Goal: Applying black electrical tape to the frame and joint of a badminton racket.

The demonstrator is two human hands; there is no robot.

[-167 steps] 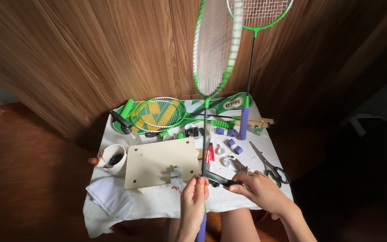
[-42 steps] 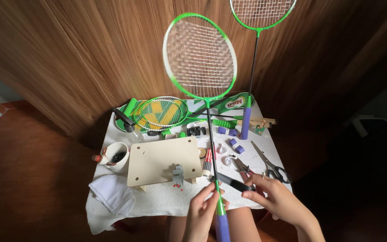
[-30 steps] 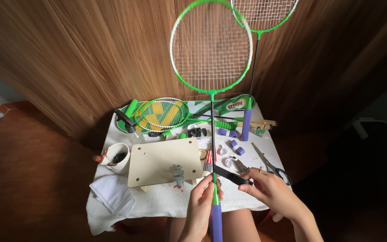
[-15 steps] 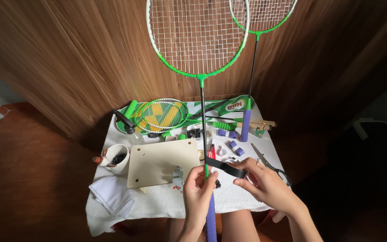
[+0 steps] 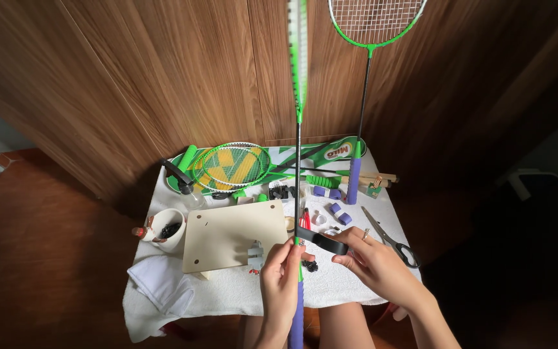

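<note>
My left hand (image 5: 280, 278) grips the handle of a green badminton racket (image 5: 298, 97) that stands upright, its head turned edge-on to me. The lower handle is wrapped in purple grip (image 5: 297, 320). My right hand (image 5: 369, 262) pinches a strip of black grip tape (image 5: 323, 240) and holds it against the shaft just above my left fingers. Both hands are at the near edge of a small table covered with a white towel (image 5: 227, 294).
A second green racket (image 5: 364, 97) leans on the wood wall. A third racket (image 5: 230, 166) lies flat on a green bag. A beige board (image 5: 234, 236), scissors (image 5: 389, 238), a white cup (image 5: 166, 227), a folded cloth (image 5: 159, 284) and purple grip rolls (image 5: 338, 213) lie about.
The racket in my hands has turned about its shaft, from face-on to edge-on. My right hand keeps the black tape at the shaft.
</note>
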